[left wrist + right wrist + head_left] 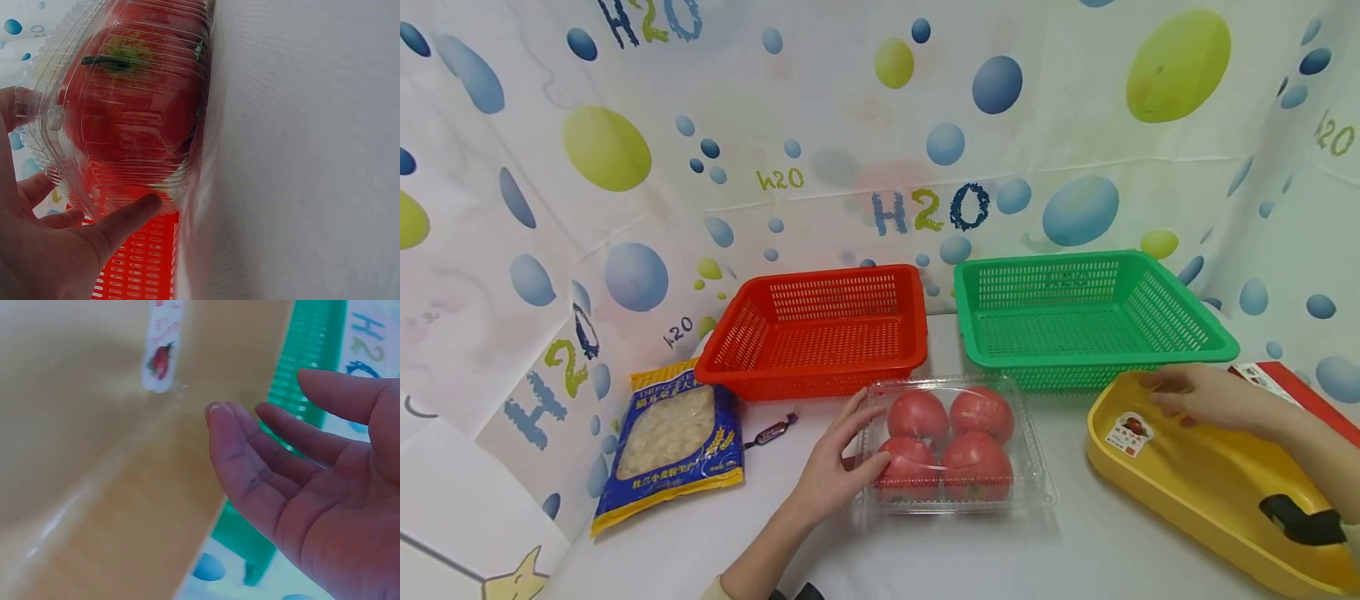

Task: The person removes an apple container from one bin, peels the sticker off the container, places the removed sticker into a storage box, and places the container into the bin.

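Note:
A clear plastic box of tomatoes (pixel 945 446) sits in the middle of the table with its lid down. At its left side is my left hand (pixel 835 467), thumb on the near left corner of the lid and fingers spread along the left edge. In the left wrist view the fingertips (pixel 147 205) reach low on the ribbed wall, close to the tabletop. My right hand (pixel 1213 398) hovers over the far end of a yellow tray (pixel 1195 467), fingers loosely bent with nothing between them. A fruit sticker (pixel 160 362) shows on the tray's inside.
A red basket (pixel 827 375) and a green basket (pixel 1097 367) stand side by side along the patterned backdrop. At left lies a blue and yellow pasta bag (pixel 673 442), beside a small wrapped candy (pixel 771 432). A red and white package (pixel 1300 392) is partly hidden behind the right arm.

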`<state>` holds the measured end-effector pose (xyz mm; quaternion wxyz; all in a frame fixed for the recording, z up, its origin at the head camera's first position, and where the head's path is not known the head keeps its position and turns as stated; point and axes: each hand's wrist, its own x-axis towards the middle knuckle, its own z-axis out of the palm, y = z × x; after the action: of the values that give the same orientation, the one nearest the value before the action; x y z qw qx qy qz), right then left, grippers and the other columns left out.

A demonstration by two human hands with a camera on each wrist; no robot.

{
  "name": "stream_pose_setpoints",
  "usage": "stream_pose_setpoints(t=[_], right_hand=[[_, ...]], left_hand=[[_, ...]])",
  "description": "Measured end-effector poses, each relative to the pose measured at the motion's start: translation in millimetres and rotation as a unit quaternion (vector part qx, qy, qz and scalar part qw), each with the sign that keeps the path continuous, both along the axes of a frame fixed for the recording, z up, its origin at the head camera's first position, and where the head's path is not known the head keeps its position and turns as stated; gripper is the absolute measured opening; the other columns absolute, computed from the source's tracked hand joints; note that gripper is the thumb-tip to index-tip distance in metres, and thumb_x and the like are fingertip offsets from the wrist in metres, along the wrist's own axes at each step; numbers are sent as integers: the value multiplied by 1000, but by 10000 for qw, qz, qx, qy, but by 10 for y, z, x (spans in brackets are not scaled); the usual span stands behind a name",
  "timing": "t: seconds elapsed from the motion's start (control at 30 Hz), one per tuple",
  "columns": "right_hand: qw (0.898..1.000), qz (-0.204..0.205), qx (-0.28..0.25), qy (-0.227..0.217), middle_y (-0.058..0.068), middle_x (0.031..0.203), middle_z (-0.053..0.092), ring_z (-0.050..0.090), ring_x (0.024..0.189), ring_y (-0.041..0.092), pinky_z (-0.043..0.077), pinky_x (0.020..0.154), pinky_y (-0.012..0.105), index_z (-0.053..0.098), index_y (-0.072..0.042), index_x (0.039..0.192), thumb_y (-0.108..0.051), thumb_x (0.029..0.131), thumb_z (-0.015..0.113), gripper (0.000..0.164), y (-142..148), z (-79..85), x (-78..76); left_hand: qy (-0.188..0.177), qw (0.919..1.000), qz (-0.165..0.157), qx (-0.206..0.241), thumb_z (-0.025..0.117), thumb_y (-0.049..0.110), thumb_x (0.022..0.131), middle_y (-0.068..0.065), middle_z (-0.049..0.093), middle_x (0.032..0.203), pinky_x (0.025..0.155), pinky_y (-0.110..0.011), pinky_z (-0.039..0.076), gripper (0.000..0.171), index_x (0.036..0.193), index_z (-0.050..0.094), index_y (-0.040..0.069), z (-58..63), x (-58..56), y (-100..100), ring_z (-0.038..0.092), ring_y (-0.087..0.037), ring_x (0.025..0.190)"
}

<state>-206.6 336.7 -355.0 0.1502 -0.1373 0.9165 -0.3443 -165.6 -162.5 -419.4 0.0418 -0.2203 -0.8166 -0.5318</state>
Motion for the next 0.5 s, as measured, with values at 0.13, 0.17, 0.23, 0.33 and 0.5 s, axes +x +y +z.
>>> stream_pose_setpoints(t=[0.13, 0.17, 0.23, 0.33, 0.5], right_hand=[[9998, -13, 148, 102, 22, 119, 63, 64, 100, 30, 61, 76, 35, 50, 16, 133, -14, 103, 57, 43, -67, 121, 16], [9998, 11, 144, 122, 23, 120, 62, 64, 102, 31, 61, 77, 35, 50, 16, 134, -15, 103, 57, 44, -87, 148, 19], [9998, 65, 114, 143, 25, 124, 61, 64, 104, 32, 61, 78, 35, 49, 15, 135, -17, 104, 58, 46, -133, 201, 26], [9996, 193, 36, 220, 25, 126, 61, 65, 105, 32, 61, 78, 35, 49, 14, 137, -19, 104, 58, 47, -209, 269, 39], [9979, 411, -55, 501, 20, 124, 63, 67, 100, 27, 60, 77, 30, 52, 11, 136, -20, 103, 60, 47, -388, 349, 74]], left_hand=[[5, 10000, -6, 1, 74, 21, 90, -6, 26, 165, 90, -54, 54, 57, 144, 56, 14, -1, -5, -8, 34, -42, 143], [9, 10000, 3, -4, 74, 21, 90, -6, 27, 165, 90, -55, 54, 57, 144, 56, 14, -3, -6, -12, 35, -42, 143], [16, 10000, 14, -9, 74, 21, 90, -6, 27, 164, 90, -55, 54, 57, 144, 56, 15, -6, -8, -19, 35, -42, 143], [3, 10000, 57, -37, 75, 22, 90, -5, 27, 164, 90, -55, 54, 58, 144, 56, 16, -8, -9, -23, 36, -42, 142], [-95, 9998, 123, -88, 74, 26, 91, -4, 28, 164, 92, -52, 54, 62, 148, 52, 20, -3, -20, -21, 37, -40, 142]])
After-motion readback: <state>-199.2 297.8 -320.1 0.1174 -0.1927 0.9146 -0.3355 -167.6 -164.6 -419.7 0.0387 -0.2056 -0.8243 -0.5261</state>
